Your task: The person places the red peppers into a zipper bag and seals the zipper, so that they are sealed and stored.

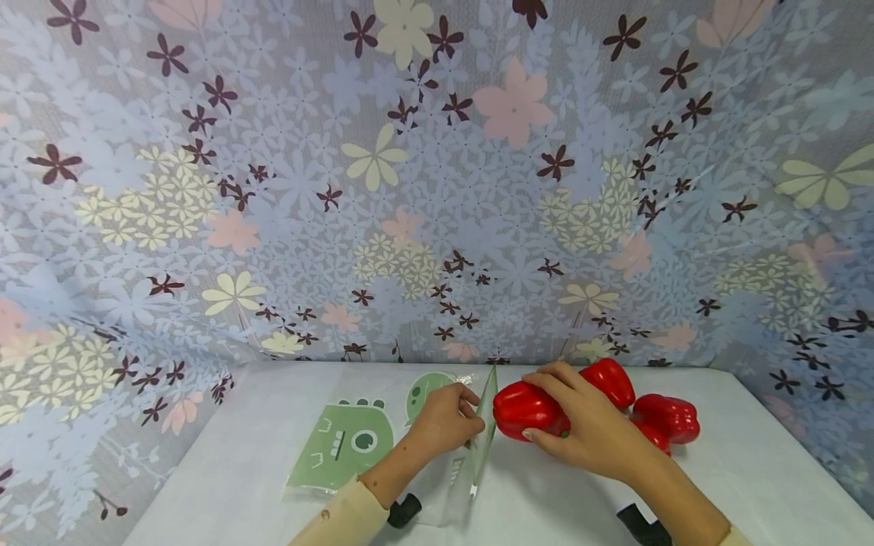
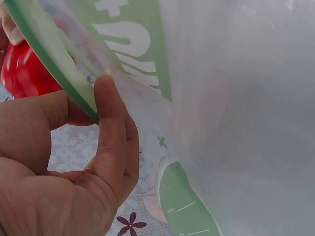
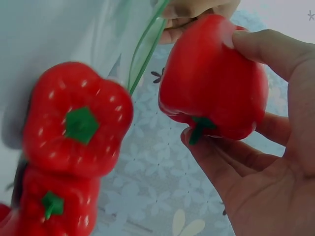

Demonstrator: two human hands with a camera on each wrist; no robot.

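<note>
My left hand [image 1: 442, 418] pinches the green rim of a clear plastic zip bag [image 1: 486, 428], which stands up on edge. In the left wrist view the thumb and fingers meet at that green strip [image 2: 54, 64]. My right hand [image 1: 589, 425] grips a red bell pepper [image 1: 527, 409] close to the right of the bag's rim. A short green stem [image 3: 199, 128] shows on this pepper in the right wrist view. Further right sit more red bell peppers [image 1: 672, 418], including one at the back [image 1: 610, 381]; some are partly hidden by my right hand and arm.
Green cartoon monster prints on clear plastic [image 1: 347, 447] lie at the left; whether this belongs to the held bag I cannot tell. A white table [image 1: 232, 455] lies beneath, with a flower-patterned cloth [image 1: 423, 189] behind it. Dark straps [image 1: 404, 510] sit by my wrists.
</note>
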